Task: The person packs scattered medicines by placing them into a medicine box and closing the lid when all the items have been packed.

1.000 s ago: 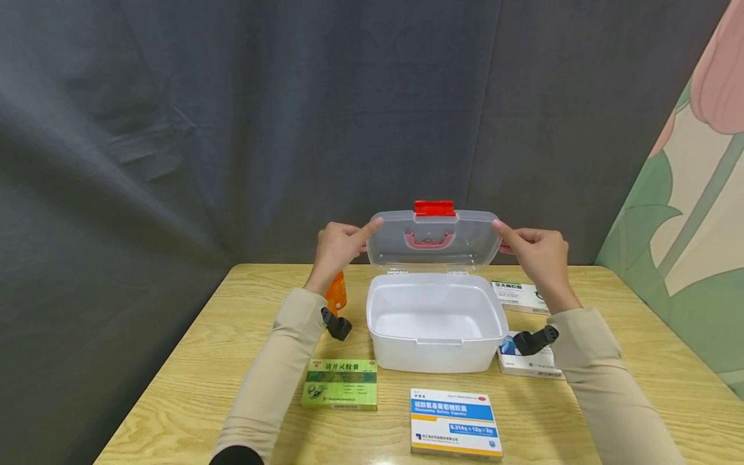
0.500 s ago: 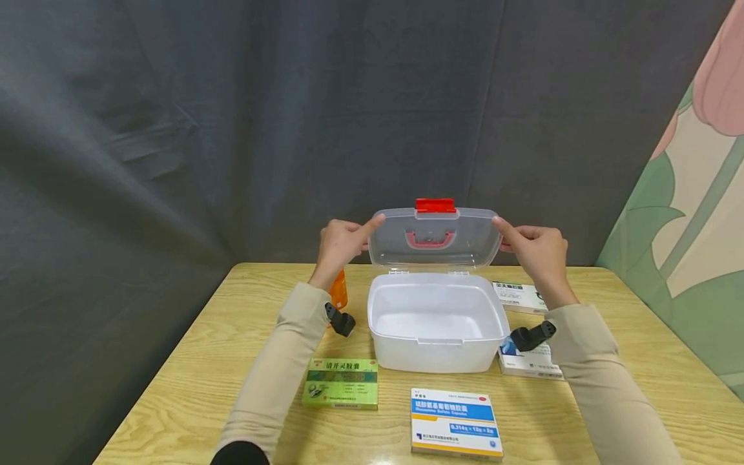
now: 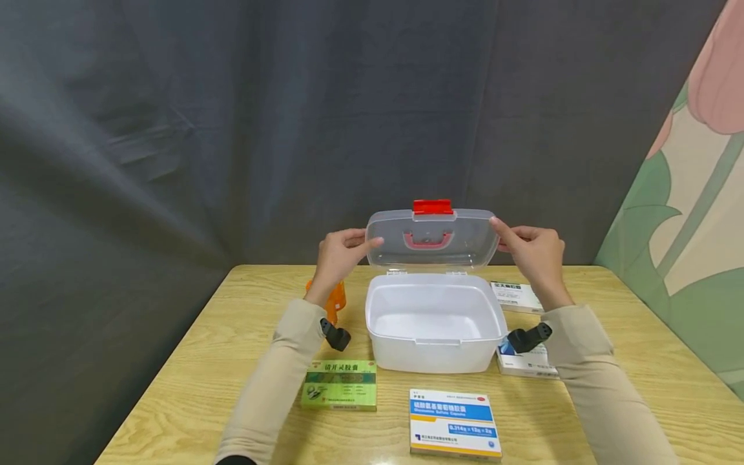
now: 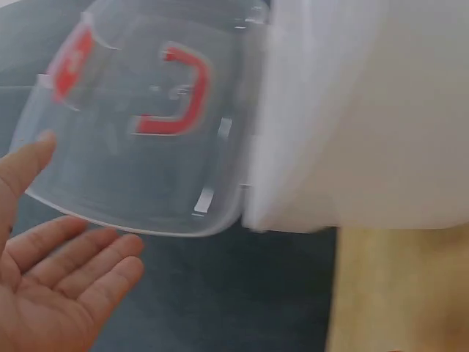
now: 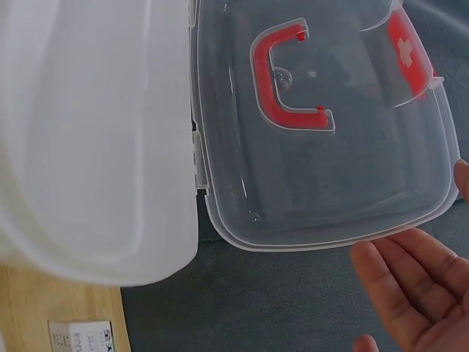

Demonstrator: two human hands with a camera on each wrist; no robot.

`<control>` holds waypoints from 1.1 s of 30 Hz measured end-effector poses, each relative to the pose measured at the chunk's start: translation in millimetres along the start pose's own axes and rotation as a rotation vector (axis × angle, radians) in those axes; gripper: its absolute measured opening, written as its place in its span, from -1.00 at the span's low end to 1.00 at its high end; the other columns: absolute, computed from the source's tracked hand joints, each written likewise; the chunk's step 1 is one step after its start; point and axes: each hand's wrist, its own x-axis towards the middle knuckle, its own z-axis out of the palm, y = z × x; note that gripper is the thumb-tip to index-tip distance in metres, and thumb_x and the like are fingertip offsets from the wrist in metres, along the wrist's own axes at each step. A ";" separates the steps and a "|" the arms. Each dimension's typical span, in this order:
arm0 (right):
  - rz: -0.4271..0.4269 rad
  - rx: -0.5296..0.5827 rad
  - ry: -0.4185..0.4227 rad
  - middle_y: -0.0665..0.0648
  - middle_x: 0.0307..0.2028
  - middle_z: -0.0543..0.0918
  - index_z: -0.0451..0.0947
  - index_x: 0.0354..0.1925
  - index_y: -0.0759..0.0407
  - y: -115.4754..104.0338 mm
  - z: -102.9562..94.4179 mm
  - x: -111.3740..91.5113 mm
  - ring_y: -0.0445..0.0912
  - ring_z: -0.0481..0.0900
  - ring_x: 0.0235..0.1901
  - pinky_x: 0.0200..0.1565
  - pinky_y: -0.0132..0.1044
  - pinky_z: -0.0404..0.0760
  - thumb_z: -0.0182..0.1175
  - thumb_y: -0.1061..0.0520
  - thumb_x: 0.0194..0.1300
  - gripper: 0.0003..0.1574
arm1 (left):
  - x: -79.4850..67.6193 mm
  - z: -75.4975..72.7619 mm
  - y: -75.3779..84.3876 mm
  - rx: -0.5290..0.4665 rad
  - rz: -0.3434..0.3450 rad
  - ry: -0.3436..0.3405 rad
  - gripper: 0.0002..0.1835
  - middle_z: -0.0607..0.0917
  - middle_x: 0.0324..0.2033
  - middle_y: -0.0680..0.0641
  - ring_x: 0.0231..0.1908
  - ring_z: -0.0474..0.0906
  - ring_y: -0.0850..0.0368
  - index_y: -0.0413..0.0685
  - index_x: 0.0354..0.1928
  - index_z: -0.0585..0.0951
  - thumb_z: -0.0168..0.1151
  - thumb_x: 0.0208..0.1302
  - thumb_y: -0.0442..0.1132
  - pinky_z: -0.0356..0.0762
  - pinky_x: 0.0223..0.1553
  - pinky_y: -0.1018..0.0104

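Note:
A white plastic box (image 3: 436, 352) stands on the table with its clear hinged lid (image 3: 401, 248) raised upright at the back. The lid carries a red latch (image 3: 433, 206) with a white cross, and a red handle (image 5: 267, 81). My right hand (image 3: 537, 258) pinches the lid's right edge, thumb on the inner face and fingers behind. At the left edge is my left hand (image 3: 340, 258), its fingers straight and spread apart from the thumb; in the left wrist view its palm (image 4: 44, 308) faces up beside the rim.
Near the box's front lie a green medicine box (image 3: 340, 385) and a blue-and-white medicine box (image 3: 454, 423). Two white medicine boxes, one farther back (image 3: 514, 296) and one nearer (image 3: 526, 363), lie at its right. An orange translucent object (image 3: 336, 300) is partly hidden behind the left wrist.
My left hand has loosened from the lid's edge, its thumb sliding lower and its fingers spreading. The right hand and the raised lid stay almost where they were.

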 end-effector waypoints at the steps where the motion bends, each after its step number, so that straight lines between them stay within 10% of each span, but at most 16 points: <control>1: -0.002 -0.004 0.007 0.26 -0.31 0.63 0.61 -0.23 0.26 0.0 0.2 -0.1 0.01 0.49 -0.20 -0.24 -0.09 0.35 0.06 -0.51 -0.08 -0.10 | -1.2 2.3 -5.2 -0.029 0.015 -0.009 -0.45 0.66 -0.30 0.11 -0.28 0.56 0.27 0.06 -0.12 0.63 0.27 -0.11 0.23 0.51 -0.29 0.32; 12: -0.026 0.057 0.008 0.23 -0.30 0.64 0.61 -0.21 0.23 5.7 3.6 -3.7 0.01 0.56 -0.23 -0.16 -0.06 0.36 0.07 -0.45 -0.03 -0.18 | -8.4 19.2 -33.7 -0.421 -0.037 0.041 -0.70 0.64 -0.26 -0.16 -0.28 0.59 -0.10 -0.14 -0.08 0.60 0.22 0.14 -0.20 0.54 -0.30 0.24; 23: 0.023 0.256 -0.479 0.30 0.06 0.43 0.21 0.23 0.22 46.4 6.5 1.8 0.09 0.42 0.02 0.09 0.04 0.24 -0.25 -0.43 0.20 -0.07 | -7.5 17.6 -33.1 -0.427 -0.063 0.051 -0.67 0.66 -0.29 -0.13 -0.31 0.61 0.01 -0.12 -0.10 0.62 0.24 0.11 -0.13 0.54 -0.33 0.24; 33: 0.002 0.306 -0.456 0.32 -0.06 0.50 0.28 0.16 0.36 53.1 11.9 4.5 0.01 0.55 -0.13 -0.02 -0.09 0.41 -0.19 -0.35 0.24 -0.11 | -16.7 6.5 -9.3 -0.403 -0.103 -0.012 -0.64 0.61 -0.18 -0.20 -0.23 0.57 -0.10 -0.22 -0.02 0.56 0.18 0.18 -0.18 0.51 -0.25 0.13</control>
